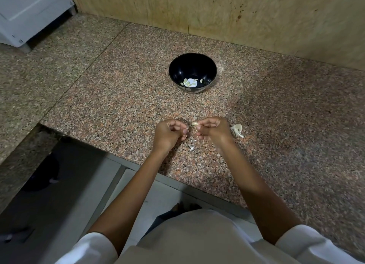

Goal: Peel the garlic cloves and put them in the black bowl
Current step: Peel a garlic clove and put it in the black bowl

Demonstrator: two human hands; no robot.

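- Near the counter (118,97) front edge, right hand (212,129) pinches one garlic clove (194,123); left hand (169,132) curls at its 9 o'clock, hold unclear
- Clove likely light, firm, slippery once bare; skin papery; grip the ends
- Black bowl (189,65) at 12 o'clock: roughly six peeled cloves (189,83); one unpeeled cluster (238,129) at 3 o'clock

Speckled granite counter (122,89) meets a tan stone wall (217,10), white appliance (25,12) beside.

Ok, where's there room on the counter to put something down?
The speckled granite counter is bare from the round black bowl down to the left hand and right hand, and on both sides of the bowl. It is crowded by the hands: the right pinches a pale garlic clove, a peel scrap lies below, and white garlic pieces sit beside it.
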